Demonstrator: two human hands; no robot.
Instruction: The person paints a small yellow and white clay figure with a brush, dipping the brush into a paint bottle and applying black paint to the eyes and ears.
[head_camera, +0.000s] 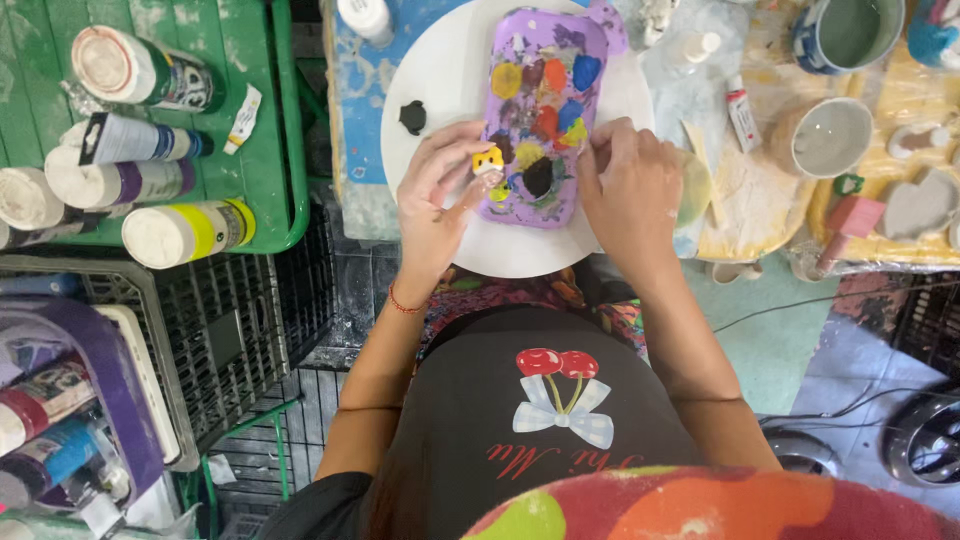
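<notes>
Surroundings: a round white board (450, 75) lies under both hands, carrying a purple paint palette (545, 110) smeared with yellow, orange, red, blue and black dabs. A small black piece (413, 117) sits on the board just beyond the left hand (437, 195). Paint bottles (185, 232) lie in a green tray (270, 150) well off to the left. Grey mugs (832, 137) stand beyond the right hand (632, 190). Left hand pinches a small yellow-and-white figure (488, 160) at the palette's near left edge. Right hand rests curled against the palette's near right edge; whether it grips anything cannot be told.
</notes>
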